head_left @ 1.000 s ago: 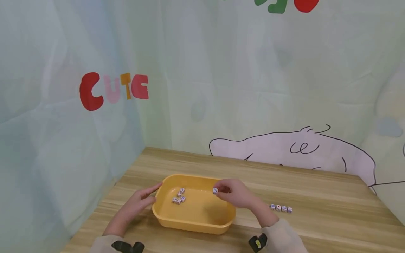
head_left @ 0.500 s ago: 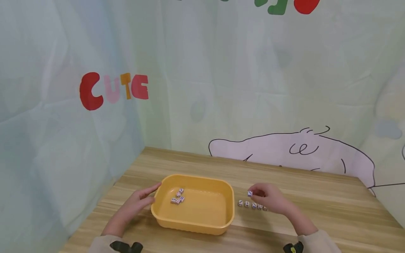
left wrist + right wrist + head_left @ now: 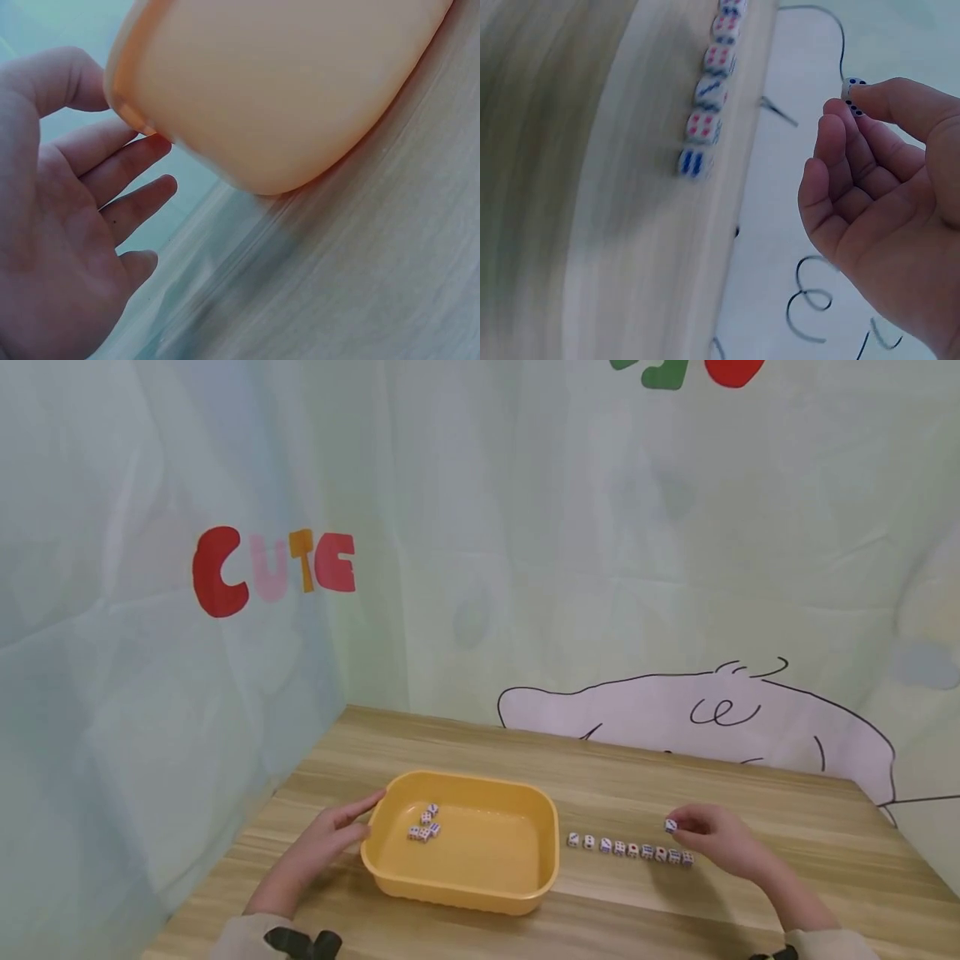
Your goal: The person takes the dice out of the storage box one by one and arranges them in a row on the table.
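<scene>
My right hand pinches a white die between thumb and fingertips, held above the table near the right end of a row of dice. The right wrist view shows the pinched die with dark blue pips on the visible faces. Several dice stand in that row, with blue or red pips. At the left, my left hand rests against the outside of a yellow plastic tub, its fingers loosely extended. In the left wrist view the thumb and fingertips touch the tub's wall. Several dice lie inside the tub, toward its left side.
The wood-grain table extends behind the tub and to the right of the row. A printed cloth backdrop hangs along the left and far edges, with coloured letters and a line-drawn figure.
My right hand has carried the die from over the tub rightward, past the row, to above its right end. My left hand has stayed at the tub; the dice inside have not moved.
</scene>
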Available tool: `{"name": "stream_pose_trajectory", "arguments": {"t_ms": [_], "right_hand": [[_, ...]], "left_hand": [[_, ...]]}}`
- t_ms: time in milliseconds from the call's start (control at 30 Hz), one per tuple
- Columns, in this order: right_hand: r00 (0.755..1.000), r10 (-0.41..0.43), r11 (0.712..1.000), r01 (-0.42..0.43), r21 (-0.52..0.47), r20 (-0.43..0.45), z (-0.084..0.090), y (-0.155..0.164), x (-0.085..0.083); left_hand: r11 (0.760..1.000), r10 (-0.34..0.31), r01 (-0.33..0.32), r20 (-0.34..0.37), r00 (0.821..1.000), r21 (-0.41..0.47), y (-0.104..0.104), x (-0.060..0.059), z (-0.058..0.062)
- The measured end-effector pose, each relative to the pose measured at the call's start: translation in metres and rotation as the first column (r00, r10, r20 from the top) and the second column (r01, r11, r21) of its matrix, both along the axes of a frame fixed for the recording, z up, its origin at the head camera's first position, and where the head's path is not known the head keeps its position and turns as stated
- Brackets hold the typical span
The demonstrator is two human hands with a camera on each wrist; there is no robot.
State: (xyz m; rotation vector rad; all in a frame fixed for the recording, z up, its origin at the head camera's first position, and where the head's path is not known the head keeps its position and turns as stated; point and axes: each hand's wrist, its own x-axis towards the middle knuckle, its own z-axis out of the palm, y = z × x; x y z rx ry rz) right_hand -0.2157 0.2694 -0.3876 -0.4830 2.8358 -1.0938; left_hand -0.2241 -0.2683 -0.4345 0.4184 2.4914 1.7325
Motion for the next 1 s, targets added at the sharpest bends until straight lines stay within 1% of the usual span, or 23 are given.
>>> {"name": "stream_pose_trajectory", "arguments": {"t_ms": [67,233,400,500,733,833,1000], "right_hand": [[1.0,-0.027,1.0,0.027,0.015,0.015,-0.002,0.01,0.001],[0.999,-0.037,0.999,0.036,0.038,0.014,-0.01,0.029,0.004],[0.998,-0.067,0.992,0.067,0.107,-0.004,-0.016,0.036,0.005],[0.998,-0.07,0.988,0.07,0.139,-0.008,-0.02,0.04,0.004],[0.999,-0.04,0.991,0.039,0.132,0.0,-0.035,0.048,0.001],[1.0,-0.018,0.993,0.017,0.117,0.013,-0.037,0.049,-0.001],[1.0,0.005,0.996,-0.007,0.089,0.027,-0.038,0.05,-0.001]], "left_hand": [[1.0,0.001,-0.001,-0.006,1.0,-0.001,0.0,0.0,0.001],[1.0,-0.012,0.012,-0.008,1.0,0.007,-0.001,-0.002,0.0],[1.0,-0.022,0.022,-0.008,1.0,0.011,-0.001,-0.001,-0.001],[1.0,-0.024,0.024,-0.003,1.0,0.015,-0.001,-0.001,-0.001],[0.999,-0.029,0.028,0.008,1.0,0.02,-0.001,-0.001,0.0],[0.999,-0.039,0.039,-0.004,0.999,0.02,-0.002,-0.001,0.001],[0.999,-0.038,0.038,0.006,0.999,0.016,-0.002,-0.001,0.001]]}}
